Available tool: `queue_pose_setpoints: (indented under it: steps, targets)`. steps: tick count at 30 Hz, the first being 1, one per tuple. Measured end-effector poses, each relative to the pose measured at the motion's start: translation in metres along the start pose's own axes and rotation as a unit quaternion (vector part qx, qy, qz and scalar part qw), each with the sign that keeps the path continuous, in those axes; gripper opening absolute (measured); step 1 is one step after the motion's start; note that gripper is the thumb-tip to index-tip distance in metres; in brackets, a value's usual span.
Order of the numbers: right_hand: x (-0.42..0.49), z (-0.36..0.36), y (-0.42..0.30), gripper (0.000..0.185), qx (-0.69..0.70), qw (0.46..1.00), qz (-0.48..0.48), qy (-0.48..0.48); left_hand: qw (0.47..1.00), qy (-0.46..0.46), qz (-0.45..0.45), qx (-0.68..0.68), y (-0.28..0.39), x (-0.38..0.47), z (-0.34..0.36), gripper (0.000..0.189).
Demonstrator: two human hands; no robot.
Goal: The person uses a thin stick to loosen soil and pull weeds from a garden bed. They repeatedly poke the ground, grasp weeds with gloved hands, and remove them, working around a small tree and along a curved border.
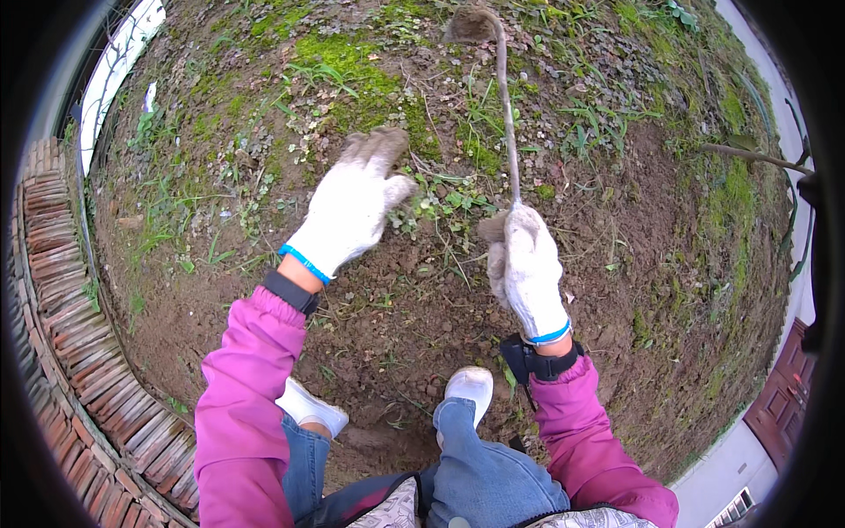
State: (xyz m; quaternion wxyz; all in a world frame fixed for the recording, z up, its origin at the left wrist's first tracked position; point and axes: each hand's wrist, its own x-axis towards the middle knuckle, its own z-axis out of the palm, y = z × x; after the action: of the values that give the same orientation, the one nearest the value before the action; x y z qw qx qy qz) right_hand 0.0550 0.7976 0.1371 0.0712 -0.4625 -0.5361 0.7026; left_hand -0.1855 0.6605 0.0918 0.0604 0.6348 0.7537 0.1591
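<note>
My left hand [360,191], in a white knit glove with soiled fingertips, hovers over or touches small clover-like weeds [422,210]; its fingers are somewhat spread, and whether a bit of plant lies between them cannot be made out. My right hand [528,264], gloved the same way, is closed around the lower end of a hand hoe [507,99]. The hoe's thin shaft points away from me and curves at the top into a soil-caked blade [470,25]. Below both hands lies loose brown soil [409,303].
A brick-edged path [86,343] curves along the left, with a white board [119,72] above it. Moss [343,59] and grass tufts [594,125] cover the far ground. At right are a branch-like stick [752,156], a pale wall and a reddish-brown door [782,402]. My white shoes [472,386] stand on the soil.
</note>
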Motion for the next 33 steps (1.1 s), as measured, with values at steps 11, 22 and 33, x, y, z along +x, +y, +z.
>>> queue_pose_setpoints:
  steps: [11, 22, 33]
  targets:
    - [-0.103, -0.081, 0.036, 0.032, -0.055, 0.99, 0.099, 0.08, 0.989, -0.124, 0.078, 0.015, -0.003, 0.034, 0.046, 0.054]
    - [-0.08, -0.058, 0.065, 0.028, -0.282, 0.957, 0.051, 0.042, 0.888, -0.225, -0.361, -0.176, -0.058, -0.115, -0.105, 0.071]
    - [-0.114, -0.055, 0.098, 0.028, -0.457, 0.887, 0.063, 0.018, 0.919, -0.233, -0.306, -0.086, -0.017, -0.132, -0.105, 0.069]
